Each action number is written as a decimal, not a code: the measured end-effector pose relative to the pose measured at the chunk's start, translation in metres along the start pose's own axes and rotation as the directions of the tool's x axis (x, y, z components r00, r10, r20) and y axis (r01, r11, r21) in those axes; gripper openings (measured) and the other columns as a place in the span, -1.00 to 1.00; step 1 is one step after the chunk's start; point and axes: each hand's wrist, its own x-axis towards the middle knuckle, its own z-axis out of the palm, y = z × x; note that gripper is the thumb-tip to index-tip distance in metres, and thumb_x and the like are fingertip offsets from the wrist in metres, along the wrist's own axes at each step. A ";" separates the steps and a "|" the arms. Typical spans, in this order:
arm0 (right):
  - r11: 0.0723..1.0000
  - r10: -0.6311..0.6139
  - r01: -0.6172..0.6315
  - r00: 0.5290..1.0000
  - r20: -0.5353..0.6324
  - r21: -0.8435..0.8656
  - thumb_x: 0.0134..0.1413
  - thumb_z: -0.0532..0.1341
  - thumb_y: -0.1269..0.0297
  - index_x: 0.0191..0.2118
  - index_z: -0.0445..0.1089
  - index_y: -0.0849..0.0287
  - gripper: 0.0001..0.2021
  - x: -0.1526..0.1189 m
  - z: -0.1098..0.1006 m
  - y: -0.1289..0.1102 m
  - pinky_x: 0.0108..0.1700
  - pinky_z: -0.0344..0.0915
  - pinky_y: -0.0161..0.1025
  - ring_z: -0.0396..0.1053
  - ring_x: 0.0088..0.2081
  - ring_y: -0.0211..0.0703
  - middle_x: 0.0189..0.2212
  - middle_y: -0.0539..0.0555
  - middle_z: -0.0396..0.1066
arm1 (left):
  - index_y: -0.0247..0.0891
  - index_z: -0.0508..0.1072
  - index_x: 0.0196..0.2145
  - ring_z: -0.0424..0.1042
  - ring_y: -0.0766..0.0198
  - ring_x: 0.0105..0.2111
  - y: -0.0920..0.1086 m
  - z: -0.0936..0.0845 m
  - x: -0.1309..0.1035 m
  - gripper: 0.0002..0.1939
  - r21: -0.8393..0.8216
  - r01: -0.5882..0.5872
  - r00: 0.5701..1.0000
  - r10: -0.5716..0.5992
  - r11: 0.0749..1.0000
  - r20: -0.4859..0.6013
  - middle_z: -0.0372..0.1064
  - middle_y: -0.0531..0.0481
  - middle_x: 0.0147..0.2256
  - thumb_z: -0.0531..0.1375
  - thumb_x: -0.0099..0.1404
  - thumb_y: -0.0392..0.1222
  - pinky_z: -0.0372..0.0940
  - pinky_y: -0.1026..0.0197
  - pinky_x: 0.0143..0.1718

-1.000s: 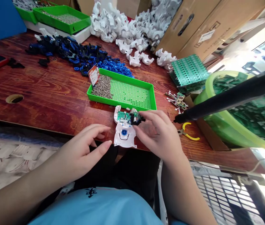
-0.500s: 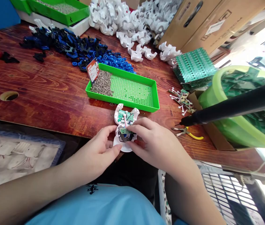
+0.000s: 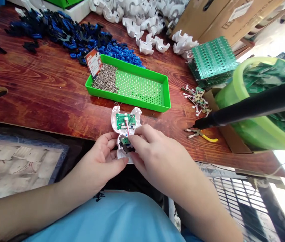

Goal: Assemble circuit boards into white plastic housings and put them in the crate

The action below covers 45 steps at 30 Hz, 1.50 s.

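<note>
At the table's front edge is a white plastic housing in two joined-looking halves. Its upper half (image 3: 114,118) lies on the wood and bears a green circuit board (image 3: 121,120). Red and white wires run down to a small board in the lower half (image 3: 122,156). My left hand (image 3: 104,156) holds the lower half from the left, thumb on its front. My right hand (image 3: 155,149) has its fingers closed over a black part (image 3: 126,148) in the lower half; the fingertips partly hide it.
A green tray (image 3: 132,100) of screws stands behind the housing. Blue and black parts, white shells (image 3: 146,43) and stacked boards (image 3: 213,58) lie farther back. Pliers (image 3: 203,135), a black rod (image 3: 253,101) and a green tub (image 3: 238,74) are at right.
The housing and both hands have shifted left in view. The black part now sits tilted under my right fingers, and more of the upper board shows. The view has moved, raising the table's contents in it.
</note>
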 end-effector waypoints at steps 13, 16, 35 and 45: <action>0.999 0.033 -0.031 0.995 -0.091 0.025 0.13 0.16 0.51 -0.28 0.44 0.27 -0.88 -0.002 0.003 -0.020 -0.30 0.46 -0.19 0.39 -0.28 -0.07 -0.31 0.16 0.37 | -0.20 0.27 -0.02 0.43 0.18 0.03 0.001 0.000 -0.003 -0.37 -0.030 -0.044 0.997 0.042 0.999 -0.059 0.45 0.03 -0.05 0.38 -0.03 -0.45 0.36 0.23 0.02; 1.000 0.008 -0.006 0.993 -0.118 0.014 0.13 0.15 0.53 -0.27 0.45 0.30 -0.87 -0.005 0.002 -0.021 -0.27 0.45 -0.21 0.38 -0.28 -0.08 -0.31 0.17 0.38 | -0.14 0.26 0.00 0.42 0.18 0.06 0.000 -0.003 -0.005 -0.46 -0.026 -0.088 0.996 0.088 0.996 0.019 0.45 0.05 -0.01 0.32 0.10 -0.42 0.36 0.20 0.04; 0.984 0.036 0.024 0.942 -0.333 0.176 0.20 0.15 0.45 0.00 0.42 0.43 -0.71 -0.031 0.018 -0.023 0.23 0.29 -0.06 0.26 0.10 0.00 -0.10 0.27 0.39 | -0.21 0.28 0.12 0.35 0.28 0.14 -0.006 0.001 -0.001 -0.66 0.087 -0.163 0.983 0.155 0.983 0.100 0.39 0.01 0.12 0.14 0.40 -0.26 0.29 0.39 0.08; 0.001 0.549 -0.099 0.831 0.082 0.995 0.26 0.18 0.29 -0.07 0.35 0.06 -0.85 -0.044 0.047 -0.020 -0.16 0.44 -0.39 0.45 -0.22 -0.33 -0.20 0.01 0.46 | -0.12 0.35 0.04 0.49 0.34 -0.04 -0.007 0.001 -0.010 -0.73 0.109 -0.231 0.970 0.220 0.967 0.105 0.50 0.09 0.00 0.17 0.39 -0.23 0.36 0.47 -0.06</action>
